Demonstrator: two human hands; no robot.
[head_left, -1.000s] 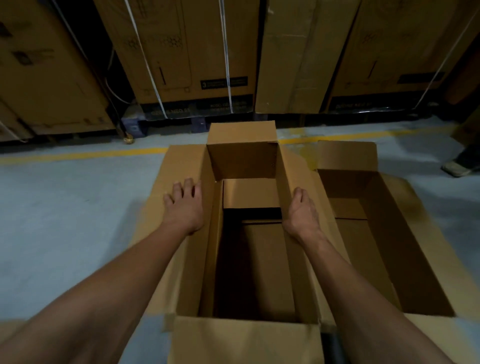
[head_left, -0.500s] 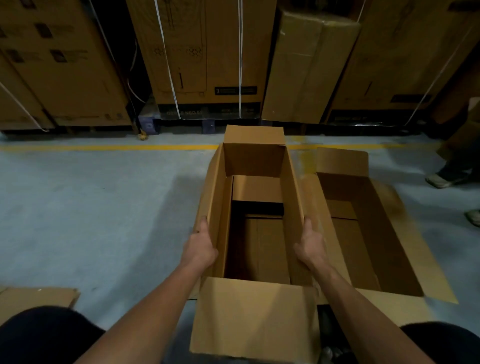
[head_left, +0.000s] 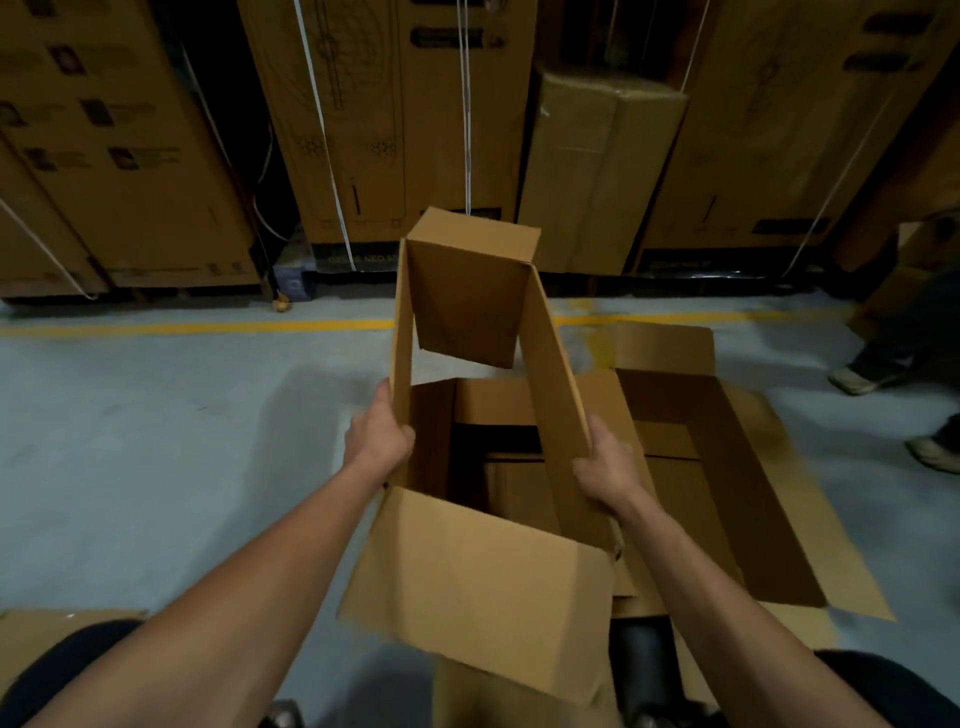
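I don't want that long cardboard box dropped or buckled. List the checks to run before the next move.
1. Left hand grips the left wall of the long brown cardboard box: ok.
2. Right hand grips its right wall: ok.
3. Far end raised off the grey concrete floor: ok.
4. Bottom closed: not ok, floor shows through at the far end.
5. Room on the right: not ok, a second open brown cardboard box lies there, with another person's shoes beyond.
6. Near end off the floor: cannot tell.
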